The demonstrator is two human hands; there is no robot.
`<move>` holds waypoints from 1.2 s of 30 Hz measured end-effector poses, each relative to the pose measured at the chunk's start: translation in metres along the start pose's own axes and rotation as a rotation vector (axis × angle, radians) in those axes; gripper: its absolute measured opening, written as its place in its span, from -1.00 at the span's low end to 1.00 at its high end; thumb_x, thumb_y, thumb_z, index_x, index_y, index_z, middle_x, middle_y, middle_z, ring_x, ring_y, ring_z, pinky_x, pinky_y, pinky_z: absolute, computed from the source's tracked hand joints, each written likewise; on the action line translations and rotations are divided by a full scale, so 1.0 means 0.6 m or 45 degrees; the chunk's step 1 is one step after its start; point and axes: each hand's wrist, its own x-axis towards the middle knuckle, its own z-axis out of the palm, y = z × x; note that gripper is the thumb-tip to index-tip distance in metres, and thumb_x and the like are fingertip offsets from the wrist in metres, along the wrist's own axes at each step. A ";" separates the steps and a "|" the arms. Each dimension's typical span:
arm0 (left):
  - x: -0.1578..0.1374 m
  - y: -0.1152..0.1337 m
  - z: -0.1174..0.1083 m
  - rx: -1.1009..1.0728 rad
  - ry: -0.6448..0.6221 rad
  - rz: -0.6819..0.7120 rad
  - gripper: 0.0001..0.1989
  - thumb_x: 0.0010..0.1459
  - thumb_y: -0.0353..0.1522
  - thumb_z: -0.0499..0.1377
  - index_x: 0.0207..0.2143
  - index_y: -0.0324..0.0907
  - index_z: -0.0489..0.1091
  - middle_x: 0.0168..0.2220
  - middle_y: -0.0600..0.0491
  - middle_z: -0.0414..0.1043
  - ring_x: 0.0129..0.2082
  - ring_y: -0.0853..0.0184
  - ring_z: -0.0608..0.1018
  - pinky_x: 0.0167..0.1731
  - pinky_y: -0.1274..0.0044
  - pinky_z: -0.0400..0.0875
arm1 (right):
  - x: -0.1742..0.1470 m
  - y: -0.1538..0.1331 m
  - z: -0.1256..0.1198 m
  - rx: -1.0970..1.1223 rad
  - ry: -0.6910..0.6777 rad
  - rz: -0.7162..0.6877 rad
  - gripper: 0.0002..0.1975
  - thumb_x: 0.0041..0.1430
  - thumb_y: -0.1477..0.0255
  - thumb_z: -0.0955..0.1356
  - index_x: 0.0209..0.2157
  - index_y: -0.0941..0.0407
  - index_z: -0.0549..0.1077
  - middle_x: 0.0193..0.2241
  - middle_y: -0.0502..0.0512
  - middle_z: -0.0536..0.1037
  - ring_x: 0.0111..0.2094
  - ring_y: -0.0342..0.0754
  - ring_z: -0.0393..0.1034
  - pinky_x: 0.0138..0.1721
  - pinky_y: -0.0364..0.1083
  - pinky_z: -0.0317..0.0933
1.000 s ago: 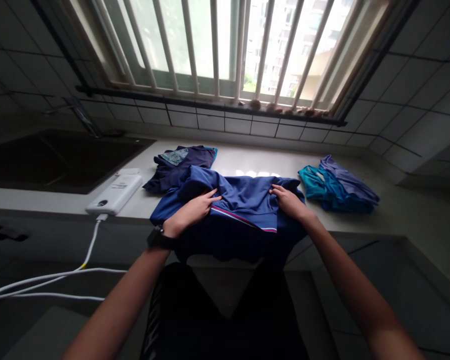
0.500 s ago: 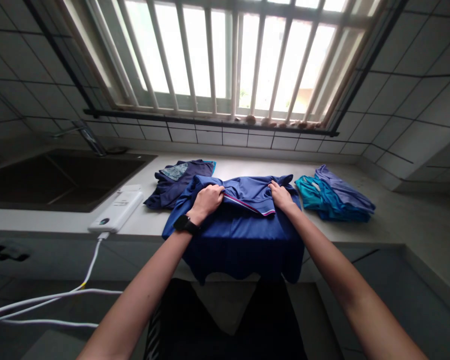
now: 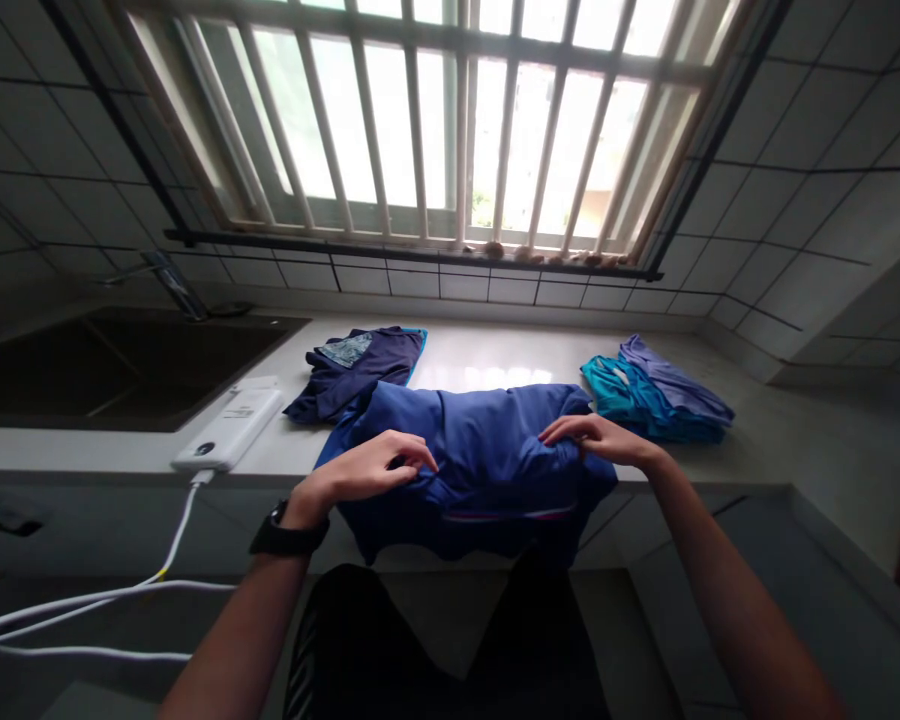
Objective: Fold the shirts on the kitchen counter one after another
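Observation:
A blue shirt (image 3: 487, 425) with a red and white trimmed edge lies across the counter's front edge, its lower part hanging down. On its left side rests my left hand (image 3: 379, 465), wearing a black watch, fingers bent loosely and apart, tips at the cloth. My right hand (image 3: 592, 435) touches the shirt's right side with fingers stretched out, not closed round the fabric. The trimmed edge now faces me, low on the front of the shirt, below both hands.
Folded dark clothes (image 3: 360, 365) lie behind on the left, folded teal and lilac clothes (image 3: 656, 395) on the right. A white power bank (image 3: 229, 425) with a cable (image 3: 176, 540) sits beside the dark sink (image 3: 247, 330). Behind the counter (image 3: 487, 350) is a barred window.
The trimmed edge has come over towards me and down the shirt's front. Both hands have loosened their hold; the left has moved nearer me and left, the right slightly nearer me.

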 end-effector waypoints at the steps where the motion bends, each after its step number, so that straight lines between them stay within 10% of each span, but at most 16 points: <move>1: -0.003 -0.006 0.006 0.053 0.076 -0.063 -0.69 0.19 -0.42 0.09 -0.13 -0.10 0.60 -0.22 0.02 0.59 -0.21 0.24 0.59 -0.12 0.46 0.50 | -0.008 0.000 -0.003 0.020 -0.138 0.074 -0.62 0.04 0.46 0.31 -0.15 0.08 0.69 -0.03 0.14 0.67 -0.24 0.05 0.57 -0.24 -0.03 0.48; 5: 0.016 -0.042 0.025 0.558 0.636 -0.418 -0.47 0.13 -0.31 0.26 0.17 -0.14 0.43 0.24 -0.23 0.39 0.31 -0.10 0.34 0.28 0.12 0.26 | 0.005 0.016 0.005 -0.248 0.230 0.213 -0.65 0.15 0.40 0.32 -0.08 0.12 0.64 -0.14 0.17 0.66 -0.28 0.04 0.54 -0.20 0.00 0.46; 8: 0.029 -0.061 0.013 0.709 0.545 -0.556 -0.22 0.00 -0.15 0.40 0.26 -0.18 0.33 0.27 -0.31 0.35 0.32 -0.19 0.33 0.26 0.13 0.28 | 0.036 0.031 0.018 -0.564 0.668 0.272 -0.40 0.09 0.25 0.49 0.16 0.12 0.49 0.10 0.29 0.55 0.03 0.20 0.50 0.05 0.10 0.40; 10: 0.026 -0.064 0.000 0.688 0.379 -0.604 -0.29 0.01 -0.05 0.39 0.15 -0.20 0.40 0.10 -0.28 0.51 0.14 -0.13 0.51 0.11 0.25 0.41 | 0.050 0.036 0.020 -0.690 0.625 0.370 -0.25 -0.02 0.16 0.57 0.20 0.11 0.46 0.15 0.32 0.52 0.09 0.25 0.46 0.07 0.09 0.38; 13: 0.016 -0.066 -0.008 0.577 0.207 -0.602 -0.66 0.14 -0.13 0.30 -0.11 -0.13 0.51 -0.12 -0.14 0.61 -0.07 0.01 0.62 -0.08 0.38 0.47 | 0.064 0.037 0.014 -0.753 0.357 0.450 -0.57 0.03 0.16 0.56 -0.11 0.08 0.60 -0.12 0.20 0.65 -0.11 0.17 0.53 -0.12 -0.03 0.38; 18: 0.038 -0.092 -0.039 0.609 0.385 -0.580 -0.73 0.19 -0.48 0.09 -0.16 -0.08 0.53 -0.12 -0.04 0.63 -0.13 0.16 0.62 -0.16 0.48 0.43 | 0.105 0.029 -0.020 -0.792 0.286 0.448 -0.85 0.16 0.30 0.50 -0.38 0.09 0.58 -0.37 0.09 0.64 -0.28 0.04 0.52 -0.29 -0.14 0.27; 24: 0.152 -0.115 -0.155 0.630 0.546 -0.545 -0.92 0.21 -0.43 0.25 -0.22 -0.21 0.50 -0.23 -0.06 0.58 -0.18 0.22 0.56 -0.15 0.50 0.40 | 0.187 0.005 -0.074 -0.907 0.636 0.637 -0.77 0.31 0.42 0.38 -0.05 0.15 0.60 -0.06 0.29 0.62 -0.04 0.18 0.55 -0.06 -0.03 0.36; 28: 0.181 -0.111 -0.162 0.678 0.688 -0.571 -0.64 0.26 -0.41 0.26 0.06 -0.41 0.39 0.05 -0.27 0.47 0.06 0.12 0.50 0.04 0.42 0.38 | 0.204 0.002 -0.079 -0.910 0.864 0.637 -0.47 0.29 0.61 0.29 0.28 0.17 0.40 0.25 0.41 0.40 0.15 0.24 0.46 0.14 0.08 0.32; 36: 0.143 -0.131 -0.041 0.454 0.145 -0.121 -0.43 0.10 -0.38 0.35 0.19 -0.12 0.42 0.24 -0.11 0.44 0.26 0.13 0.46 0.26 0.38 0.34 | 0.150 0.048 -0.004 -0.562 0.119 0.040 -0.36 -0.02 0.38 0.60 0.14 0.05 0.54 0.20 0.21 0.51 0.22 0.20 0.39 0.24 0.12 0.29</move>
